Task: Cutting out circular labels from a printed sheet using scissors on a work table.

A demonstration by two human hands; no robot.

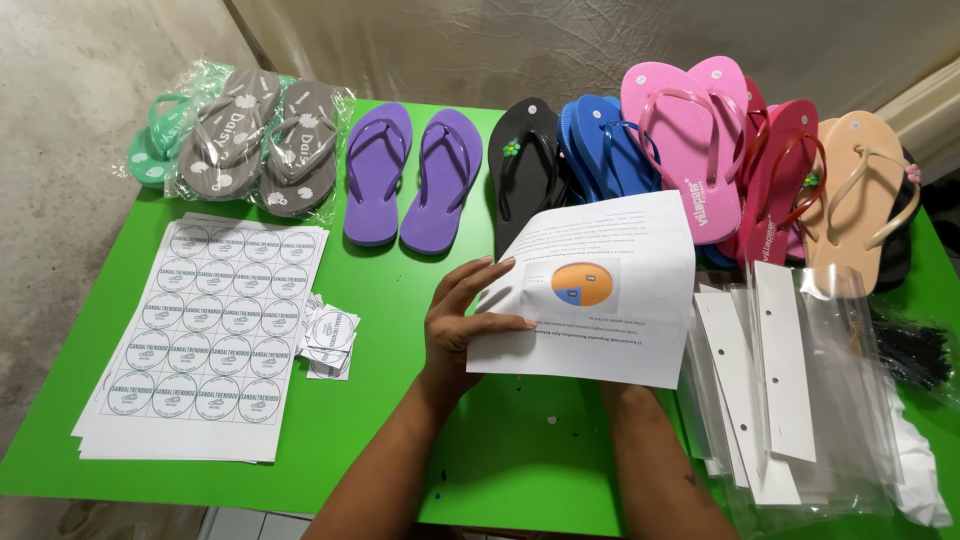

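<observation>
Left hand [462, 315] is pinched on a white printed paper sheet [600, 290]; right hand's grip is hidden beneath; purple rubber flip-flops [412, 175] at eleven o'clock.

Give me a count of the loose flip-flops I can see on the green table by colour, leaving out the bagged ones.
Purple: 2
Black: 1
Blue: 2
Light pink: 2
Dark pink: 2
Beige: 1
Total: 10; more may be hidden in the overlapping stack.

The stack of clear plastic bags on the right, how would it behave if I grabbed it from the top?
The clear plastic bags look thin and glossy, so they would probably slide apart rather than lift together. They likely flop, except along the white card strips. Probably light; the left hand holds a printed sheet nearby.
</observation>
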